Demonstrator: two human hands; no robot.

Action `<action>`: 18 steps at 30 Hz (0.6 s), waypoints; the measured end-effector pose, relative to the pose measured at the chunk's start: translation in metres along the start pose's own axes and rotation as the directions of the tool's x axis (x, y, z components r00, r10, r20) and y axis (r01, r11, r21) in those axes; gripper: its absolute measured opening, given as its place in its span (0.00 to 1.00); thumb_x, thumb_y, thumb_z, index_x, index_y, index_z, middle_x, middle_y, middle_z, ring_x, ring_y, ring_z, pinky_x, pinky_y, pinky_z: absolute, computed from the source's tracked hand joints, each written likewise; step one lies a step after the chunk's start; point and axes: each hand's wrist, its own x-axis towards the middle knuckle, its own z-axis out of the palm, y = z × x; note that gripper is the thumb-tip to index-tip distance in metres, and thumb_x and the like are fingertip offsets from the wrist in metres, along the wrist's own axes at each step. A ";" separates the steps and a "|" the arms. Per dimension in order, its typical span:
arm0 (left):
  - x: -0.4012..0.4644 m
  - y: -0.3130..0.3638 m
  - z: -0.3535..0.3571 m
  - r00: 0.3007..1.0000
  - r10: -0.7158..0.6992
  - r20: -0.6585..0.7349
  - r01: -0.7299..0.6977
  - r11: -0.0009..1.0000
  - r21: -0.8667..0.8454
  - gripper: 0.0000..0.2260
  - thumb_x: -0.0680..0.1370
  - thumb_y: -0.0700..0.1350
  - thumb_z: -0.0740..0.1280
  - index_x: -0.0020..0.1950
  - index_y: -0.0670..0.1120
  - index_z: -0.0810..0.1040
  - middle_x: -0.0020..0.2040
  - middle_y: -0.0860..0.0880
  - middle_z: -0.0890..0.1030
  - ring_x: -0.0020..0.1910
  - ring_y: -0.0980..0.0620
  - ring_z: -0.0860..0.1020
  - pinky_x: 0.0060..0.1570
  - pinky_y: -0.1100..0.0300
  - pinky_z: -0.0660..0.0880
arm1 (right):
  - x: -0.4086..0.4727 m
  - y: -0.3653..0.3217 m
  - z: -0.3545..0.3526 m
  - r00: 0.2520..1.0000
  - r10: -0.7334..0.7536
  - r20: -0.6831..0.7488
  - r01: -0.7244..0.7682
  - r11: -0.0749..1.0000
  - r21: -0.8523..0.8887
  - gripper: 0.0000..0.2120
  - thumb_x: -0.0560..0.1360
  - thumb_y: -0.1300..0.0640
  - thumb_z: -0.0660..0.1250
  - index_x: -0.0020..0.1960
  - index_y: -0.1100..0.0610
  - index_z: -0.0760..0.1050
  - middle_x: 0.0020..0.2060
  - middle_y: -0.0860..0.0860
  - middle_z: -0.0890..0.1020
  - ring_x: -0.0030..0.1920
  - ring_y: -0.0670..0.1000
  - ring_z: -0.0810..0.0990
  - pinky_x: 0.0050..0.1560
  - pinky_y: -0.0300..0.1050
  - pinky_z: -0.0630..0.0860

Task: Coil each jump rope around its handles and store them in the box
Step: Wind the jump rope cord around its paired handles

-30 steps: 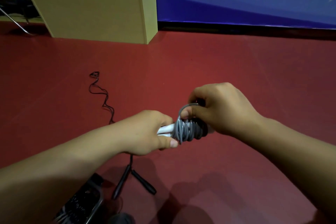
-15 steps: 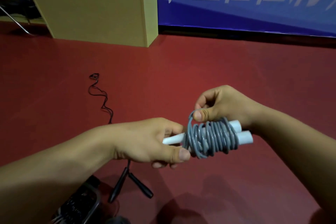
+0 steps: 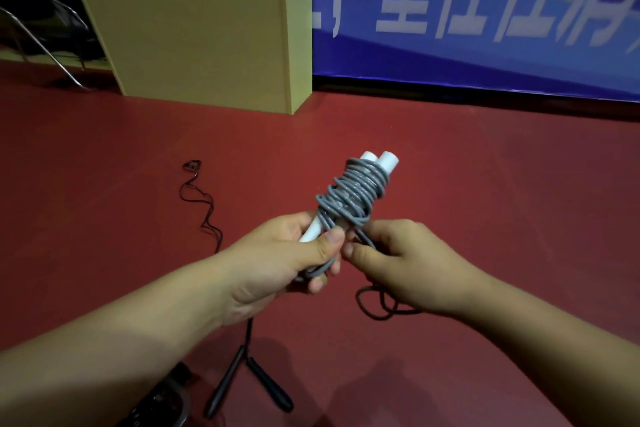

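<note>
A grey jump rope (image 3: 353,194) is coiled around its two white handles (image 3: 381,161), which point up and away from me. My left hand (image 3: 284,260) grips the lower ends of the handles, thumb pressed on the cord. My right hand (image 3: 405,263) pinches the loose end of the grey cord just below the coil. A black jump rope (image 3: 199,199) lies uncoiled on the red floor, its two black handles (image 3: 249,385) near the bottom edge. A tan box (image 3: 194,38) stands at the back left.
A blue banner with white characters (image 3: 467,10) runs along the back wall. Metal chair legs (image 3: 45,42) stand left of the box. A dark device (image 3: 156,406) lies at the bottom left. A black cord loop (image 3: 381,305) lies under my right hand.
The bundle turned from lying sideways to pointing up and away. My right hand moved from the top of the coil down to the cord end near my left thumb. The view tilted up.
</note>
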 end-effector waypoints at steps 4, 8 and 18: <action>0.006 -0.003 -0.003 0.982 0.012 -0.188 0.000 0.998 0.063 0.10 0.78 0.48 0.67 0.48 0.41 0.77 0.32 0.47 0.77 0.25 0.53 0.70 0.27 0.64 0.69 | 0.002 -0.001 0.006 0.997 0.083 0.010 -0.083 0.993 0.080 0.07 0.75 0.51 0.68 0.43 0.54 0.76 0.27 0.45 0.73 0.27 0.42 0.68 0.33 0.41 0.67; 0.013 -0.005 -0.011 0.936 0.024 -0.352 0.019 0.993 0.118 0.11 0.79 0.49 0.66 0.46 0.41 0.77 0.30 0.48 0.77 0.24 0.53 0.71 0.30 0.61 0.67 | -0.002 -0.005 0.009 0.987 0.130 0.096 -0.145 0.975 0.169 0.05 0.72 0.53 0.72 0.44 0.52 0.77 0.28 0.45 0.77 0.27 0.41 0.73 0.33 0.38 0.71; 0.018 -0.014 -0.026 0.867 0.024 -0.498 0.133 0.951 0.279 0.15 0.77 0.51 0.70 0.34 0.45 0.77 0.28 0.50 0.78 0.22 0.56 0.70 0.30 0.64 0.68 | -0.002 -0.020 0.008 0.976 0.179 0.125 -0.180 0.984 -0.004 0.11 0.73 0.55 0.67 0.54 0.48 0.79 0.42 0.47 0.83 0.36 0.42 0.75 0.38 0.33 0.71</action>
